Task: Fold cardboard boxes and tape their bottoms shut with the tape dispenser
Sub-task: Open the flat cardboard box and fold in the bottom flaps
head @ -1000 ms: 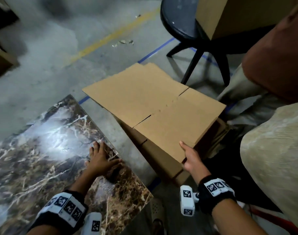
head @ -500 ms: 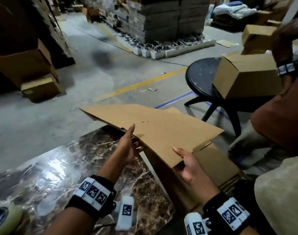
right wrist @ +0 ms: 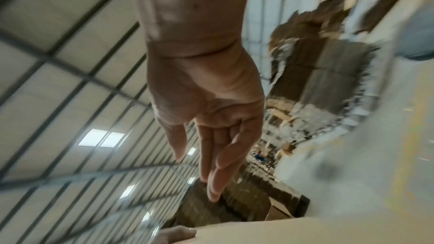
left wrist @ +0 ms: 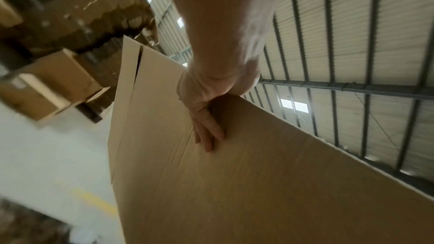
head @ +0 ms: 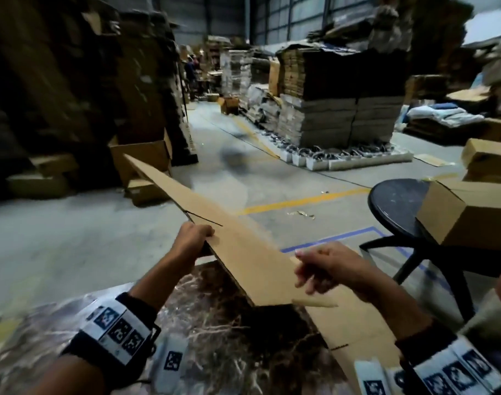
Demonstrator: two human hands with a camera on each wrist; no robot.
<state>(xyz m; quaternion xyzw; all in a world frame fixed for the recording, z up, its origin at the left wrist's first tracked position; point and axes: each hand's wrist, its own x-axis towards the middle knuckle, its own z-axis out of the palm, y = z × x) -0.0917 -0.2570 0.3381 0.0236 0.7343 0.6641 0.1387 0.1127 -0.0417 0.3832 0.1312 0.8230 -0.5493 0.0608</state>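
Here, item one: flat cardboard blank (head: 238, 252), unopened, held in the air above the marble slab (head: 229, 337). I take the step in hand to be lifting the blank off its pile to open it into a tube.

Left hand (head: 191, 239): clamped on the blank's near-left edge, just below a flap slit; in the left wrist view the fingers (left wrist: 206, 133) lie flat under the panel and the thumb is hidden above it.

Right hand (head: 326, 266): over the blank's right edge. In the right wrist view its fingers (right wrist: 216, 164) hang straight and loose, holding nothing; whether it touches the board I cannot tell.

Handling, my judgement: I would take the right-hand edge opposite the left grip, then push the two folded edges toward each other so the layers part along the scores. Grip near the creases, not the flap tips, which bend easily.

Material: brown corrugated board, matt, stiff across the panel, weak at scores and slits. Shape: long, thin, seen nearly edge-on, tilted up away from the slab.

Slab: polished, dark brown with white veining, glossy.

Right of the slab: round black stool (head: 397, 203) carrying a made-up box (head: 471, 218).

Beyond the slab: grey concrete floor (head: 72, 238) with a yellow line, stacked board piles.

Tape dispenser: not seen.
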